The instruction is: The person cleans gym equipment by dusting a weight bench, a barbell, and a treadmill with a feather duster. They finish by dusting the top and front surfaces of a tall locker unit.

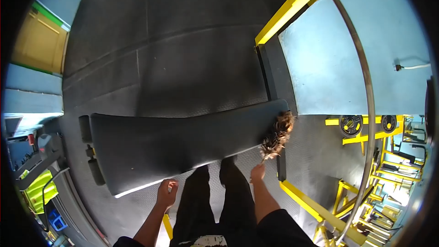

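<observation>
2 hands sit at the near edge of the black bench pad (173,148), whose long axis runs left to right. The right hand (257,172) is clenched on the handle of a brown duster (277,136), which slants up and away onto the pad's right end. The left hand (167,192), curled, touches the front edge, well apart from the duster; I cannot tell its grip.

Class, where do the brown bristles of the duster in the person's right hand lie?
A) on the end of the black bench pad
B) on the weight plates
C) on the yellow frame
A: the duster held by the right hand lays its bristles over the end of the bench pad.
</observation>
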Demonstrator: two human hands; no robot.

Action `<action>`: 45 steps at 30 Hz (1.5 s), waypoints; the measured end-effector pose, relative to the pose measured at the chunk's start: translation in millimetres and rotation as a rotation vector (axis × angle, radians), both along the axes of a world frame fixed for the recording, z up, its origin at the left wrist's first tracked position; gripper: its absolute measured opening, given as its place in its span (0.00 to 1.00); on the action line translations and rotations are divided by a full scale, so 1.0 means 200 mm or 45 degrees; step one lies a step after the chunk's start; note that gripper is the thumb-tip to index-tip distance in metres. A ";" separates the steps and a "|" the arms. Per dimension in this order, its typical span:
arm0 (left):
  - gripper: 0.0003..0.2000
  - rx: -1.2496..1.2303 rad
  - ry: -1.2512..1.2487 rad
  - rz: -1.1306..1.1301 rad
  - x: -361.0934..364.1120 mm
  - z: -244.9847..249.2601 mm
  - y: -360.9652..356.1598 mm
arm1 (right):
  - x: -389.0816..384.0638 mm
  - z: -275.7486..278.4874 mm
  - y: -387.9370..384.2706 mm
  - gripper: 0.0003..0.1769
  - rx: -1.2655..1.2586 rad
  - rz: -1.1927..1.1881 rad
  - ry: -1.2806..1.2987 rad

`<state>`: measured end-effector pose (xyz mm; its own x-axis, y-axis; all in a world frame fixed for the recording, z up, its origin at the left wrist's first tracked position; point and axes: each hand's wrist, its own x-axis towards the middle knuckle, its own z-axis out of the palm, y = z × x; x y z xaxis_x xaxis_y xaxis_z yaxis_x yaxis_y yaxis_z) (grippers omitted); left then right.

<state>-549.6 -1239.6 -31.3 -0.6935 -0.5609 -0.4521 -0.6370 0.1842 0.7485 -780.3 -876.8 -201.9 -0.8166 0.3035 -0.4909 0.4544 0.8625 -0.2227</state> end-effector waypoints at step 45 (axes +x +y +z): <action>0.33 0.183 -0.481 0.796 2.44 0.00 -1.48 | 1.82 1.52 -2.22 0.17 -0.579 1.383 -0.237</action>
<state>-62.1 -1535.8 -32.1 -0.0472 -0.7171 -0.6953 -0.8093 -0.3806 0.4474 -416.8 -1321.4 102.8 -0.4434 -0.7350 -0.5130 -0.4068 0.6750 -0.6156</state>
